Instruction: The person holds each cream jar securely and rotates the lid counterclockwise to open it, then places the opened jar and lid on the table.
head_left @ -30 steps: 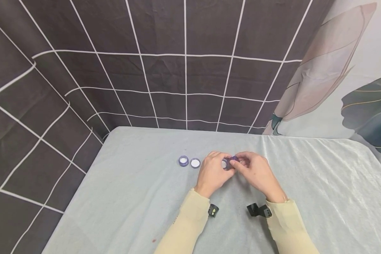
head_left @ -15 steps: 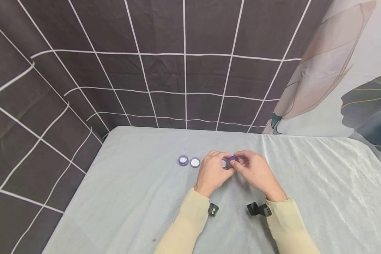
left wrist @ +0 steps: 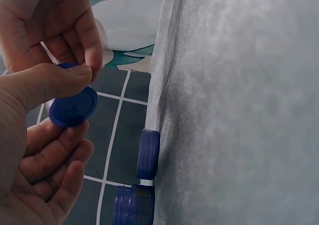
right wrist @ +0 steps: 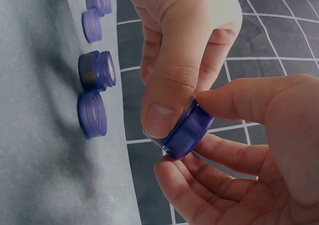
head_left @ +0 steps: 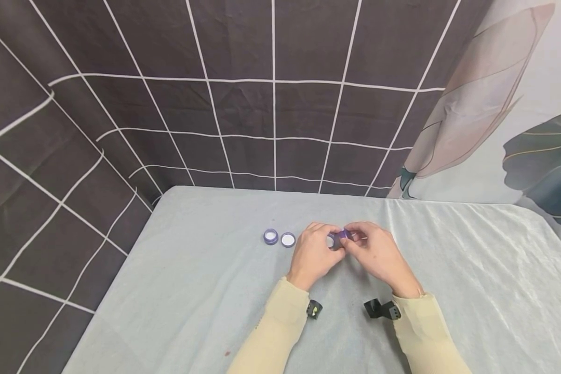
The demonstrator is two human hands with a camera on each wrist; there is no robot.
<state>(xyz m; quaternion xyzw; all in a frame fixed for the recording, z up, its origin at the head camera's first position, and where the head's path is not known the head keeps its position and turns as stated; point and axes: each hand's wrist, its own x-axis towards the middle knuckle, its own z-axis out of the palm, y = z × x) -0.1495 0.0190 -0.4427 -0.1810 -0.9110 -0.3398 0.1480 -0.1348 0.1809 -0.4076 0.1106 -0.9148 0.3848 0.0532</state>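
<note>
A small purple jar (right wrist: 192,130) is held between both hands above the table; in the left wrist view its flat round face (left wrist: 74,108) shows. My left hand (head_left: 310,252) grips one side, with its thumb (right wrist: 162,117) laid over the jar's edge. From the other side, my right hand (head_left: 378,254) pinches the jar between thumb and fingers. Under the hands, an open jar (right wrist: 97,71) stands beside an upturned purple lid (right wrist: 93,114). To the left in the head view sit another open jar (head_left: 270,237) and another upturned lid (head_left: 288,240).
Pale velvety cloth (head_left: 191,291) covers the table. A dark curtain with a white grid (head_left: 243,109) hangs behind it and at the left, and a leaf-patterned curtain (head_left: 486,145) at the right. Black wrist cameras (head_left: 381,309) sit at both cuffs.
Both hands stay in place around the held jar. The right fingers have shifted very slightly against it. The jars and lids on the table have not moved.
</note>
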